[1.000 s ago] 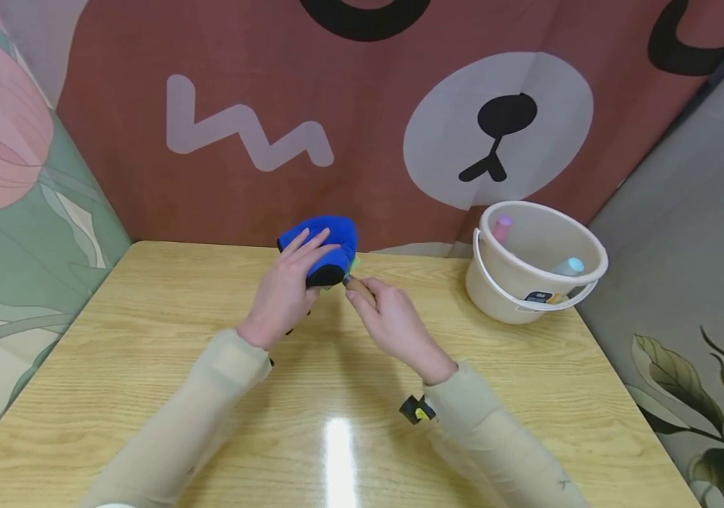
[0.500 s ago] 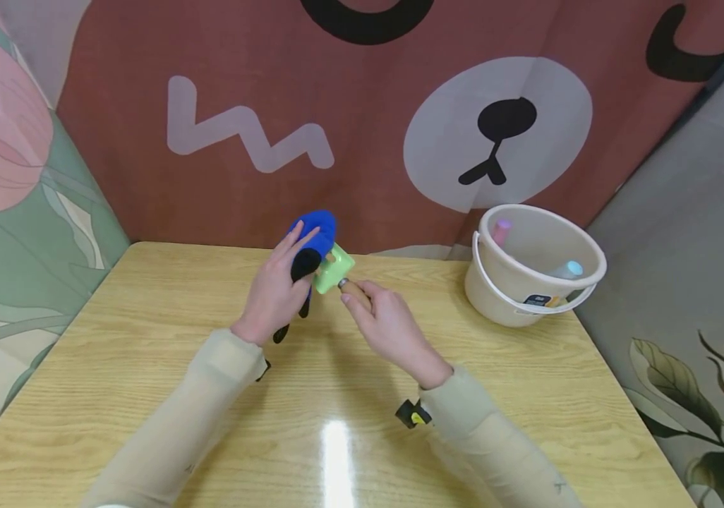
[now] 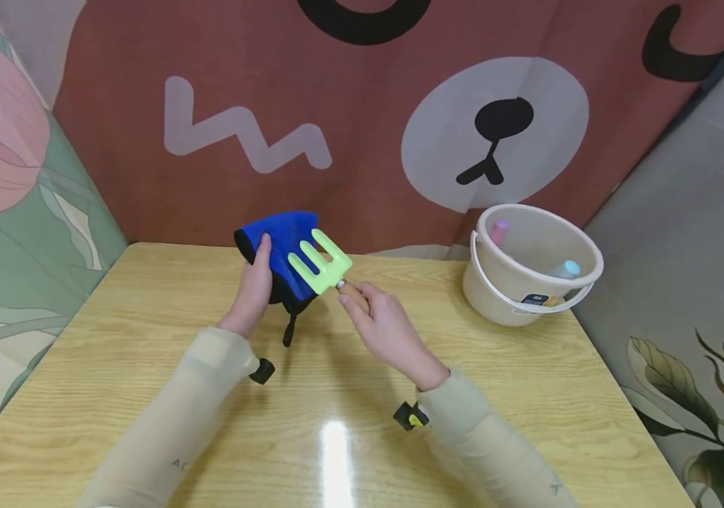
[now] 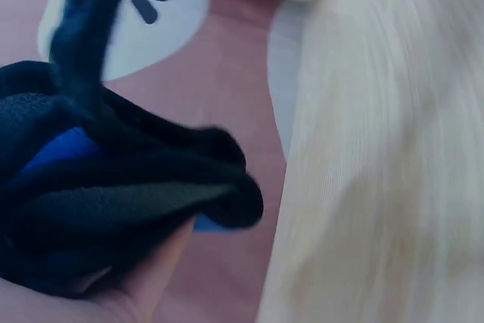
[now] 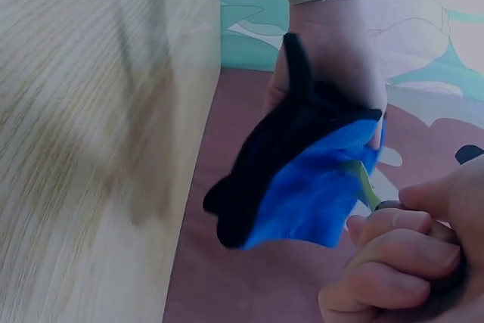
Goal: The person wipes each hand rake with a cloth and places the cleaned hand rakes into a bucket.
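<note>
My left hand (image 3: 254, 293) holds a blue cloth item with black edging (image 3: 287, 227), its thumb lying across the front of the cloth. A narrow black strap hangs from the item's lower end. The fingers behind the cloth are hidden in the head view. With my right hand (image 3: 392, 335) I grip the wooden handle of a small light-green garden hand fork (image 3: 334, 271). Its tines point up and left and overlap the blue cloth in the head view. In the right wrist view, curled fingers (image 5: 393, 262) wrap the handle, and the blue cloth (image 5: 306, 194) appears beyond.
A white bucket (image 3: 473, 293) with a carrying handle stands at the back right of the wooden table (image 3: 146, 339). Inside are a pink-topped item (image 3: 499, 230) and a blue-topped item (image 3: 569, 269). A printed curtain (image 3: 362, 190) hangs behind the table.
My left hand has moved left with the blue cloth and turned, so its thumb now shows in front. The fork, mostly covered by the cloth before, is now exposed; my right hand barely moved.
</note>
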The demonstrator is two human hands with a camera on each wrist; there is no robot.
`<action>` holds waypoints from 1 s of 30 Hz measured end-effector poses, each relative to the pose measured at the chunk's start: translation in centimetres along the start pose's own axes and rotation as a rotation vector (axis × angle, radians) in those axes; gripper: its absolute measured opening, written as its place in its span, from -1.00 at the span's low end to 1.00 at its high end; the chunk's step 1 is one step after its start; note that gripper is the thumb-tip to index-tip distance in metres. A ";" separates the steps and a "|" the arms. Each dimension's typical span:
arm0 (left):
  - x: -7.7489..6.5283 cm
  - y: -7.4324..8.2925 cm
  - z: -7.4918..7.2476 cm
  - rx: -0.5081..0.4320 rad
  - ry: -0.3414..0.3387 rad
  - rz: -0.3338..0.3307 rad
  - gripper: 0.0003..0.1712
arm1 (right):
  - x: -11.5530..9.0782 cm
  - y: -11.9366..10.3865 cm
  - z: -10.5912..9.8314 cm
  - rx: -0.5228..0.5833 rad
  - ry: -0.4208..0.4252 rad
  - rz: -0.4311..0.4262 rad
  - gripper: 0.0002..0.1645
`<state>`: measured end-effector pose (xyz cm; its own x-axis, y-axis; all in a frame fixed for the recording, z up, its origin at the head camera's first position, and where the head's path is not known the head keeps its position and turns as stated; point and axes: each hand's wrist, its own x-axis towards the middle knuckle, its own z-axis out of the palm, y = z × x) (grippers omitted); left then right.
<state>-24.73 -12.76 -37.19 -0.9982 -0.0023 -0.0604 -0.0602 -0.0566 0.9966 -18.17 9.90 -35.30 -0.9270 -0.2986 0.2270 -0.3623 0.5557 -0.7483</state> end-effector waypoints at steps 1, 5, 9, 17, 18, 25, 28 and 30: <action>-0.1 0.0 0.0 -0.086 -0.020 -0.038 -0.03 | 0.0 0.0 0.0 0.004 0.000 0.006 -0.55; -0.6 0.1 0.5 -0.432 -0.082 -0.136 -0.06 | 0.0 0.0 0.0 0.029 -0.002 0.027 -0.57; -0.9 0.2 0.9 -0.660 -0.090 -0.148 -0.10 | 0.0 0.0 0.1 0.057 -0.012 0.045 -0.49; -1.7 0.4 1.5 -0.863 -0.094 -0.204 -0.19 | 0.1 0.2 0.2 0.051 -0.011 0.051 -0.44; -1.9 0.4 1.6 -0.859 -0.101 -0.205 -0.19 | 0.1 0.2 0.2 0.050 -0.013 0.051 -0.44; -2.7 0.5 2.3 -0.768 -0.155 -0.154 -0.25 | 0.2 0.6 0.1 0.065 -0.032 0.057 -0.41; -3.1 0.5 2.7 -0.712 -0.168 -0.128 -0.31 | 0.2 0.6 0.0 0.078 -0.039 0.059 -0.40; -3.3 0.6 3.0 -0.670 -0.180 -0.117 -0.34 | 0.3 0.6 -0.1 0.084 -0.039 0.060 -0.40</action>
<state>-21.44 -9.83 -36.23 -0.9742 0.2037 -0.0974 -0.2089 -0.6497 0.7310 -18.64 10.24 -35.63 -0.9416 -0.2979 0.1567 -0.2951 0.5068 -0.8099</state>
